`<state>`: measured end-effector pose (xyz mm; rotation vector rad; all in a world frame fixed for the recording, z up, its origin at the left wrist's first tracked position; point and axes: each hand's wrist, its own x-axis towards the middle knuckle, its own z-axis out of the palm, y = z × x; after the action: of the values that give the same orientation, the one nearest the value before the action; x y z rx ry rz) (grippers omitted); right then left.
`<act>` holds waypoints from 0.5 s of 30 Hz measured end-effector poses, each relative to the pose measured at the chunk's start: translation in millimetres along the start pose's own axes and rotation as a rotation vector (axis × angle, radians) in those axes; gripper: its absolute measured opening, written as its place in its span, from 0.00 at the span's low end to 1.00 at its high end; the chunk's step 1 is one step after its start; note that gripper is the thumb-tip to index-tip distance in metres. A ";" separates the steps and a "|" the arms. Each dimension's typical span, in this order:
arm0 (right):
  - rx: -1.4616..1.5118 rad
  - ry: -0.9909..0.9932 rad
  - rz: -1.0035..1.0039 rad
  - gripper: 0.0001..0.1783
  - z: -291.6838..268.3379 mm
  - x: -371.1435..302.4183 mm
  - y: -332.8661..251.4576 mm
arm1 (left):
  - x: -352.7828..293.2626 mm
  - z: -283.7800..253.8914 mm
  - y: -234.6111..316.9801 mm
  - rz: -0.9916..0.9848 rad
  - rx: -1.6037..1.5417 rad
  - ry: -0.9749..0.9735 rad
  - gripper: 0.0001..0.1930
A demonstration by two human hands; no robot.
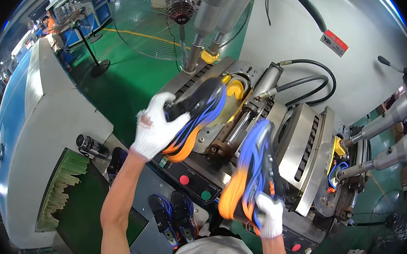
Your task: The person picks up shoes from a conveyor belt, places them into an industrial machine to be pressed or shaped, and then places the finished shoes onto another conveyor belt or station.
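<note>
the fingers of the person's gloved left hand [157,125] grasp a blue-and-orange shoe [200,112] over the front edge of the metal machine [269,79], while the gloved right hand [270,215] clasps another such shoe [250,174] near its heel, farther right over that edge.

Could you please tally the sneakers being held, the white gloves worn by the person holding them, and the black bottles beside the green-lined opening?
Held sneakers: 2
White gloves: 2
Black bottle: 1
Total: 5
</note>
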<state>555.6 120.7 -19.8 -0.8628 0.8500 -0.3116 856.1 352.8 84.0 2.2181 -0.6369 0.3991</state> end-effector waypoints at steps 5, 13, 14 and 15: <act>0.087 -0.469 -0.024 0.15 201.7 87.2 -63.3 | -161.9 -76.4 -65.5 -0.153 0.051 0.064 0.25; -0.904 -0.010 -0.400 0.08 249.4 352.4 -23.5 | -394.5 -88.2 -113.7 -0.830 0.484 0.049 0.26; -1.269 0.167 -0.633 0.11 236.8 394.3 -14.8 | -413.6 -78.7 -112.9 -0.936 0.441 0.063 0.25; -1.560 0.404 -0.808 0.15 232.2 404.9 -0.9 | -432.7 -73.6 -109.6 -1.048 0.411 0.076 0.25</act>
<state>992.3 19.3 -149.7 -2.6922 1.0192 -0.5188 554.6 607.5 -137.0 2.5420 0.7261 0.0535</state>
